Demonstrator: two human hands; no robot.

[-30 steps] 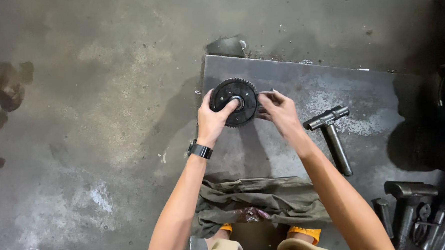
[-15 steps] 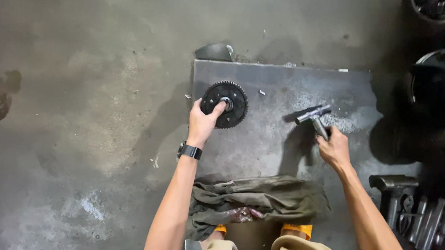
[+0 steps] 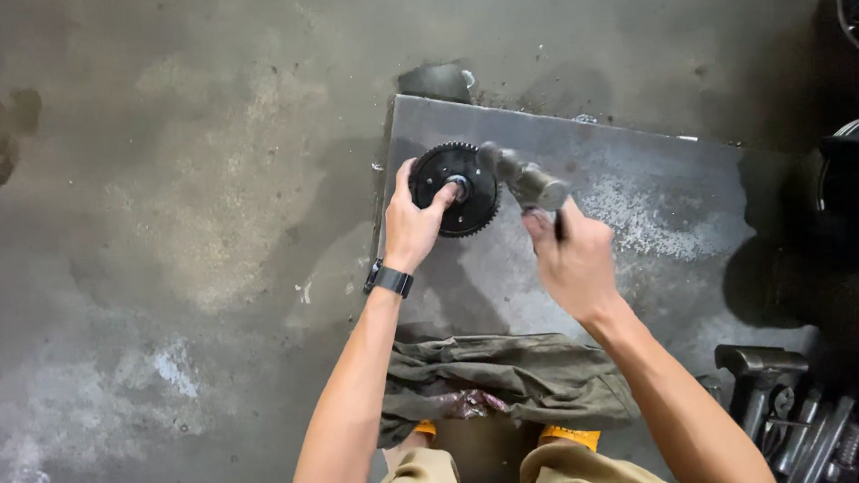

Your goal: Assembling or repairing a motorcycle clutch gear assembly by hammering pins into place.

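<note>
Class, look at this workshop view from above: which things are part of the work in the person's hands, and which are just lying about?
In use:
- black toothed gear, steadied by the left hand
- hammer, gripped in the right hand
- metal plate under the gear

Lying about:
- olive rag on the plate's near edge
- spare hammers and tools at lower right

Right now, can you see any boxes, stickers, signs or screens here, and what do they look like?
Black wristwatch with a small dark face: on the left wrist, strap black, face too small to tell if lit.
No packages, labels or signs show on the grey metal plate or the concrete floor.
</note>
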